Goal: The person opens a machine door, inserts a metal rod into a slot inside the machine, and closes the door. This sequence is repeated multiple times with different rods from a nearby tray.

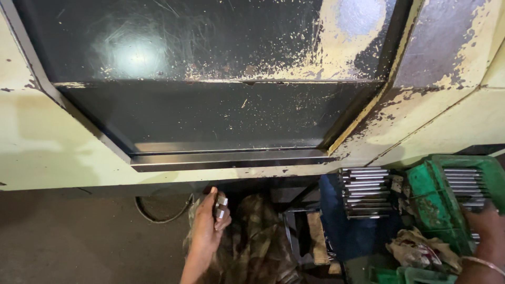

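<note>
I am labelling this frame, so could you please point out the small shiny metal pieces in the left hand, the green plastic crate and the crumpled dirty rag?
Small shiny metal pieces [221,206], head view, on the upper piece.
Green plastic crate [427,202], head view, on its left wall.
Crumpled dirty rag [418,252], head view, on its middle folds.

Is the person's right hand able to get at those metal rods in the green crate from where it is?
Probably yes: the right hand already rests at the green crate beside the metal rods, with nothing between.
</note>
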